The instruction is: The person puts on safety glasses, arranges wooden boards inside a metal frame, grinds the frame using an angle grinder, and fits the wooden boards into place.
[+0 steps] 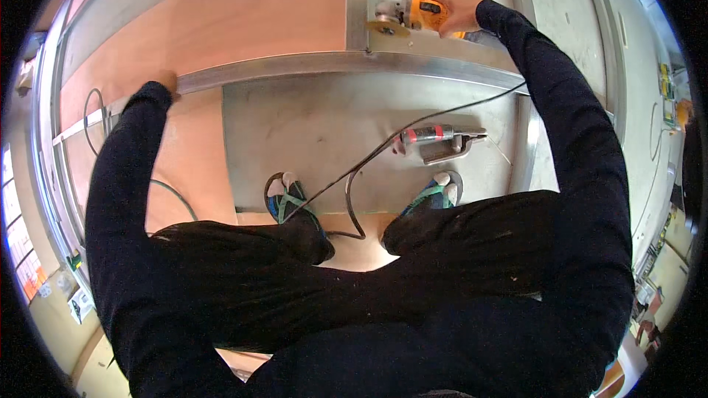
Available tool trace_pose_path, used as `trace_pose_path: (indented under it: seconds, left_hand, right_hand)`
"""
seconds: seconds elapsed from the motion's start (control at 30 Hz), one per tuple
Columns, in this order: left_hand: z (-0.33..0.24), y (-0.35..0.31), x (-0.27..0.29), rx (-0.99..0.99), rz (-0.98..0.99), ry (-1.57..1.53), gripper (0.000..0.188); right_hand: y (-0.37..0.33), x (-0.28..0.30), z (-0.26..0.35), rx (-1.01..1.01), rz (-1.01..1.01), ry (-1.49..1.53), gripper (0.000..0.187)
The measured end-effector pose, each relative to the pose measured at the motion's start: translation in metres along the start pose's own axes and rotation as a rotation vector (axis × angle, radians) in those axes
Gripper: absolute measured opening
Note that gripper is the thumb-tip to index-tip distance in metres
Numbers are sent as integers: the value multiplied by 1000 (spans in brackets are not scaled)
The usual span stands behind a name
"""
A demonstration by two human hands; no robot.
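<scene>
An orange angle grinder (426, 13) is gripped in my right hand (459, 12), at the upper right of centre. Its round brownish disc (389, 28) sits close to the corner where two square metal tubes meet, just above the long crosswise tube (287, 67). Whether the disc touches metal or is spinning, I cannot tell. My left hand (168, 81) rests at the left part of that same crosswise tube, its fingers mostly hidden beyond the cuff. A dark power cord (431, 115) runs from near my right forearm down between my feet.
Between the tubes lie orange-brown sheets (258, 7) and grey sheet surface (295, 118). A grey tool with red bands and a frame-like handle (439, 140) lies right of centre. My sandalled feet stand inside the frame. A thin cable (173, 193) loops at left.
</scene>
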State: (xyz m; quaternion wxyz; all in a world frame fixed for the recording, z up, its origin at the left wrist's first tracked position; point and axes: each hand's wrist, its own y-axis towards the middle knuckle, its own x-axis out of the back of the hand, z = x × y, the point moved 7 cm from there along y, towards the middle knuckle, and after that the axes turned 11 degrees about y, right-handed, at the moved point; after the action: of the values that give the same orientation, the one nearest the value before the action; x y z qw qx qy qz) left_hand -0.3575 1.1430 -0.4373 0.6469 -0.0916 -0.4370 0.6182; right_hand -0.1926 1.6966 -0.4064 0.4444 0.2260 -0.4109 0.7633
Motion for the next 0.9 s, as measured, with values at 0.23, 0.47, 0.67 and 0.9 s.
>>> trace_pose_path:
  seconds: [0.23,0.47,0.67,0.9]
  left_hand:
    - [58,-44,52,244,-215,-443,29]
    - [71,-66,47,220,-236,-480,23]
    - [72,-63,38,199,-223,-520,24]
    - [72,-60,44,203,-234,-530,26]
  right_hand:
    - [-20,-14,-19,-86,146,-56,54]
    - [-11,-20,-10,-42,183,-61,49]
    - [-5,-25,-9,-52,240,-7,52]
    - [5,-28,-18,28,166,11,47]
